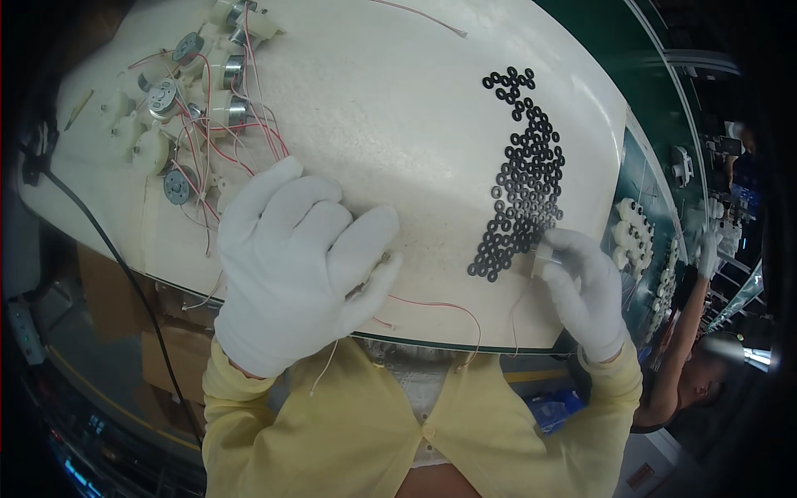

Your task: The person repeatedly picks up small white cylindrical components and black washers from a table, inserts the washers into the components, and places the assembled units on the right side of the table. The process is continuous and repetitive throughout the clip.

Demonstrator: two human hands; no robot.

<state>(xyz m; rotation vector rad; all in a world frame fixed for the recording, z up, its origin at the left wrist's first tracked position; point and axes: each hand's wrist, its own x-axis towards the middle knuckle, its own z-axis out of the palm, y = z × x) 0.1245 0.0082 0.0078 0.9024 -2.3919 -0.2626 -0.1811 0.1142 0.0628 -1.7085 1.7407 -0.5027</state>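
Observation:
My left hand [290,257], in a white glove, is closed over the near left part of the table, thumb and fingers pinched together. What it grips is mostly hidden; thin red and white wires [436,305] show around it. My right hand [585,290], also gloved, has thumb and forefinger closed on a small pale piece [544,259]. That hand is beside the near end of a long spread of small black rings [527,178]. Beyond my left hand is a pile of small motors [163,97] with cream plastic housings and tangled red and white wires.
A white table [398,108] lies under both hands. A black cable [104,241] runs down its left side. Rows of white parts [633,236] stand on the green surface at right, where another person's gloved hand [708,253] reaches in. Cardboard boxes [178,357] are below left.

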